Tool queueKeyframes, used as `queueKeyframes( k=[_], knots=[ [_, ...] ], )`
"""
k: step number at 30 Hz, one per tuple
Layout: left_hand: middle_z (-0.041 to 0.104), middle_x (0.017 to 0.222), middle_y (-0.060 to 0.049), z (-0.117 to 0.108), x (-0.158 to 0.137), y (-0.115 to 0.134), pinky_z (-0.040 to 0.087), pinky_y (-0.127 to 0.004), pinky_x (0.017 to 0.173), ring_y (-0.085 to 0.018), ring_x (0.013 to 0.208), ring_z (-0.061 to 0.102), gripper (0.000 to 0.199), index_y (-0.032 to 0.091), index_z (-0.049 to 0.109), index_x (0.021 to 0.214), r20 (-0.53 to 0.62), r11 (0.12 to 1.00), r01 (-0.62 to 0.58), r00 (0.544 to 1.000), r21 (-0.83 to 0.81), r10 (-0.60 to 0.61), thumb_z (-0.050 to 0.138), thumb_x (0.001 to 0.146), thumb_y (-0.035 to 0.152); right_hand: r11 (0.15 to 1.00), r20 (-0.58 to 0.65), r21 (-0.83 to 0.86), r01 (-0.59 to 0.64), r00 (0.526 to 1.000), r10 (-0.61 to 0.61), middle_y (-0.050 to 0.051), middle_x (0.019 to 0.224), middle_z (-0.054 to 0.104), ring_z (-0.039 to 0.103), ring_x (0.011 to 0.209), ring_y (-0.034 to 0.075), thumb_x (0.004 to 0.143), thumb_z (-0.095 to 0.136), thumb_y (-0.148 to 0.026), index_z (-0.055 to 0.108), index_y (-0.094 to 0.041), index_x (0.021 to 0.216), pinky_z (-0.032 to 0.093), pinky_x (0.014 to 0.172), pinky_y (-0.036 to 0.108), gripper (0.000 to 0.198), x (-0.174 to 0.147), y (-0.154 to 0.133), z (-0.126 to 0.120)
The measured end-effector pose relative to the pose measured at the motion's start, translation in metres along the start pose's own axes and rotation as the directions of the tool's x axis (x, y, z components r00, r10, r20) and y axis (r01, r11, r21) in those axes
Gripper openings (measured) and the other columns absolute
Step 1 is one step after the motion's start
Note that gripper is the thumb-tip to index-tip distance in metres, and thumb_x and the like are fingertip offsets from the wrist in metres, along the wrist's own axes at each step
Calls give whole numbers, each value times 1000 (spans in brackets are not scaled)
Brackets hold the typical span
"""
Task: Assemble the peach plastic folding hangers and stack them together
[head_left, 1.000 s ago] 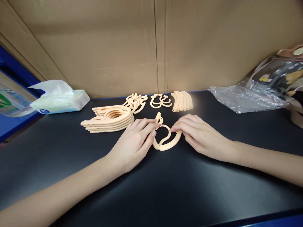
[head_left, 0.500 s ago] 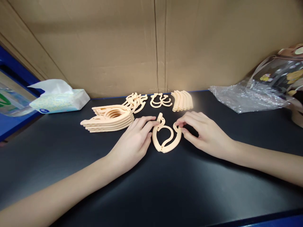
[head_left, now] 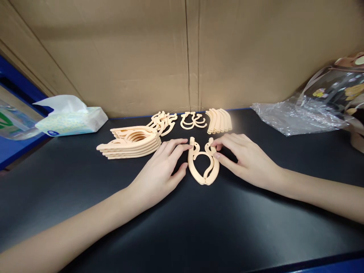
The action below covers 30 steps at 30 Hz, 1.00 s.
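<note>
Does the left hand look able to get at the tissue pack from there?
Probably, but not by sliding straight across: the stack of beige pieces lies between the left hand and the tissue pack, so the hand would likely have to go over or around.

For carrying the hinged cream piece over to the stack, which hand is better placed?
Probably the left hand: it lies between the stack and the hinged piece, close to both. The right hand is at the piece's opposite side, farther from the stack.
</note>
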<state>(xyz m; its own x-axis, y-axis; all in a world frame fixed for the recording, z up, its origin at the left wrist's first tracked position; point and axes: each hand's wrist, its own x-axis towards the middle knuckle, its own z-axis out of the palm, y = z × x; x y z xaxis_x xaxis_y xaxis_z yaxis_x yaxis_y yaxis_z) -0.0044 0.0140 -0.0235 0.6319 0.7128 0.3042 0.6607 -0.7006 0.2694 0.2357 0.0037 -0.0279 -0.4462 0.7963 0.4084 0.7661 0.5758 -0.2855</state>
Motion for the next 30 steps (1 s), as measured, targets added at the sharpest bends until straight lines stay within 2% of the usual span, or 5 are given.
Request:
queueKeyframes(
  k=[7, 15, 22, 26, 30],
  knots=[
    [43, 138, -11, 0, -2, 2, 37, -43, 108, -25, 129, 41, 44, 20, 46, 128, 8, 999, -32, 999, -10, 32, 56, 89, 38, 993, 104, 45, 111, 988, -115, 9, 112, 62, 55, 103, 22, 95, 47, -37, 54, -18, 110, 41, 90, 40, 26, 0, 2, -1],
    [38, 146, -14, -2, -1, 4, 31, -52, 111, -33, 139, 25, 86, 18, 43, 134, 97, 998, -66, 993, 17, 64, 58, 71, 74, 928, 259, 162, 335, 893, -368, 8, 145, 45, 33, 137, 21, 93, 48, -45, 46, -19, 132, 28, 111, 40, 47, -1, -1, -5],
    [37, 148, -16, -4, -1, 5, 18, -56, 116, -32, 139, 30, 94, 14, 28, 143, 171, 995, -102, 980, -24, 104, 58, 75, 71, 959, 79, 257, 116, 987, -141, 7, 121, 59, 51, 116, 19, 98, 39, -39, 53, -19, 119, 40, 98, 34, 32, 0, 1, -6],
    [45, 142, -13, -5, -3, 5, 22, -53, 115, -29, 134, 39, 78, 17, 30, 142, 172, 989, -124, 976, -77, 136, 60, 82, 58, 945, 31, 322, -57, 998, 50, 4, 102, 64, 58, 95, 17, 97, 41, -40, 59, -20, 106, 45, 84, 31, 28, 2, 2, -5],
    [50, 134, -11, -7, -3, 5, 39, -43, 106, -26, 122, 48, 74, 18, 35, 138, 102, 987, -146, 983, -68, 153, 63, 81, 55, 911, 122, 365, -194, 980, 160, 1, 85, 65, 56, 74, 15, 94, 44, -47, 62, -21, 94, 43, 67, 28, 32, 5, 2, -7]
  ],
)
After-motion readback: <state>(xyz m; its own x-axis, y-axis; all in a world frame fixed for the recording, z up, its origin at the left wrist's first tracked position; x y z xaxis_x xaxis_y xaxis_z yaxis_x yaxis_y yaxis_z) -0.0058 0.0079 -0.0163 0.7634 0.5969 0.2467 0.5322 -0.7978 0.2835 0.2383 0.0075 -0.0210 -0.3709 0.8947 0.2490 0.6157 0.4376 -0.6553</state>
